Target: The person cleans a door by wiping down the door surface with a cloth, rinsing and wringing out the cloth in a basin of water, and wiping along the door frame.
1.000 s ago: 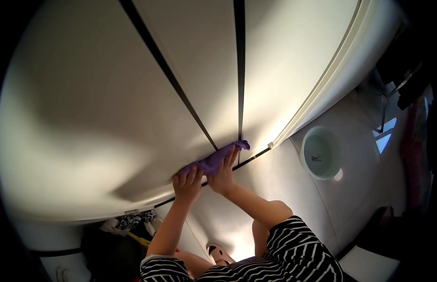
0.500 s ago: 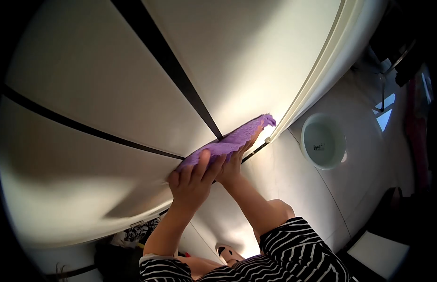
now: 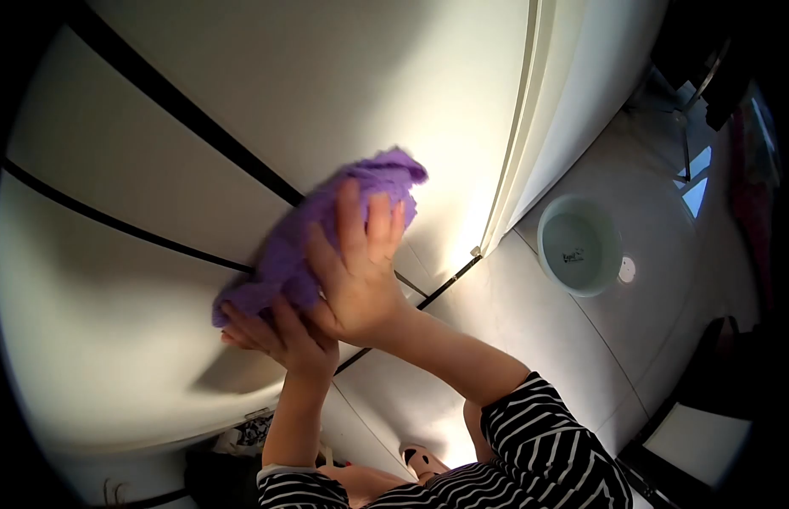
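A purple cloth [image 3: 288, 242] lies bunched against a white door-like panel [image 3: 267, 76] with dark strips across it. My right hand [image 3: 365, 271] presses the upper part of the cloth to the panel, its fingers stretched over the fabric. Lower down, my left hand [image 3: 284, 339] holds the cloth's bottom end, fingertips on its edge. Both wrists are close together. Part of the panel's dark strip [image 3: 191, 119] disappears behind the cloth.
On the tiled floor [image 3: 530, 322] to the right stands a pale round bucket [image 3: 581, 246]. A small round white thing [image 3: 627, 269] is beside it. Dark items [image 3: 225, 475] lie at the lower left, and a metal-legged object [image 3: 685, 144] stands at the upper right.
Both hands and the cloth have moved left along the panel, the right hand also upward. My right hand, earlier partly behind the left, now shows its back. The view has shifted slightly.
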Demonstrator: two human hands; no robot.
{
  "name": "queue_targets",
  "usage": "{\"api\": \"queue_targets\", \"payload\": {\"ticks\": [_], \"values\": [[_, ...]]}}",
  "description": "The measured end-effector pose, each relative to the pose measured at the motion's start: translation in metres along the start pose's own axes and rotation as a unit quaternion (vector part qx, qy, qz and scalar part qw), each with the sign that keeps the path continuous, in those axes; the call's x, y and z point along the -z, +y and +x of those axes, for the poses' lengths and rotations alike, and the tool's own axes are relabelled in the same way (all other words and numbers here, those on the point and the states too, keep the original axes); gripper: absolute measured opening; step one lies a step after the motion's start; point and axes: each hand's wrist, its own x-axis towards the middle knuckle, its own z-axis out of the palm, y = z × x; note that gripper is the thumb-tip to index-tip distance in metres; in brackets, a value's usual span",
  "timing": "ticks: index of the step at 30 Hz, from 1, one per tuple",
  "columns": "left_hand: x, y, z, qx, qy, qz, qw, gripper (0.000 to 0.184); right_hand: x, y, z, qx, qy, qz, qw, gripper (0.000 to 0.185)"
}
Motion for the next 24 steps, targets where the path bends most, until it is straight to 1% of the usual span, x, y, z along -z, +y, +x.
{"api": "queue_targets", "payload": {"ticks": [1,2,5,6,7,8,9,11,13,15,16,17,18,19,21,23,24], "values": [[-0.001,0.001,0.01,0.027,0.017,0.0,0.999,0.054,0.005,0.002,0.018,0.044,0.002,-0.022,0.999,0.053],[-0.006,0.003,0.02,0.009,0.049,0.01,0.999,0.051,0.006,0.011,0.032,0.098,0.029,-0.05,0.993,0.052],[-0.005,0.022,0.039,-0.037,-0.034,0.025,0.998,0.045,0.002,0.031,0.032,0.024,0.105,-0.033,0.994,0.059],[-0.013,0.028,0.043,-0.083,-0.018,0.027,0.996,0.041,-0.003,0.042,0.023,-0.024,0.138,-0.039,0.989,0.064],[-0.018,0.032,0.038,-0.111,-0.052,0.024,0.992,0.039,-0.008,0.055,0.012,-0.042,0.179,-0.023,0.983,0.069],[-0.024,0.036,0.028,-0.139,-0.089,0.021,0.986,0.039,-0.015,0.072,-0.007,-0.046,0.199,-0.013,0.979,0.071],[-0.03,0.04,0.017,-0.167,-0.127,0.018,0.978,0.038,-0.02,0.087,-0.028,-0.053,0.203,-0.022,0.977,0.073],[-0.041,0.052,0.0,-0.219,-0.173,0.032,0.96,0.042,-0.037,0.114,-0.077,-0.073,0.209,-0.036,0.974,0.074],[-0.049,0.06,-0.018,-0.233,-0.187,0.002,0.954,0.045,-0.053,0.123,-0.122,-0.185,0.19,0.004,0.964,0.073],[-0.049,0.058,-0.026,-0.253,-0.21,0.007,0.944,0.045,-0.056,0.111,-0.123,-0.185,0.217,0.041,0.958,0.072],[-0.046,0.056,-0.024,-0.226,-0.207,0.011,0.952,0.045,-0.056,0.107,-0.115,-0.183,0.232,0.061,0.953,0.071],[-0.039,0.054,-0.021,-0.198,-0.206,0.015,0.958,0.045,-0.054,0.104,-0.11,-0.159,0.213,0.073,0.961,0.071],[-0.034,0.05,-0.016,-0.171,-0.204,0.02,0.964,0.044,-0.037,0.09,-0.083,-0.133,0.195,0.086,0.968,0.071],[-0.028,0.039,-0.01,-0.168,-0.19,0.049,0.966,0.044,-0.019,0.076,-0.056,-0.109,0.175,0.099,0.973,0.071],[-0.017,0.032,0.012,-0.112,-0.123,0.084,0.982,0.049,0.009,0.054,-0.01,-0.096,0.074,0.048,0.991,0.069],[-0.013,0.042,0.043,-0.033,-0.038,-0.01,0.999,0.045,0.037,0.037,0.036,-0.048,0.022,0.035,0.998,0.069],[-0.014,0.048,0.055,-0.023,-0.015,0.013,1.0,0.045,0.042,0.042,0.049,-0.019,0.036,0.013,0.999,0.069]]}}
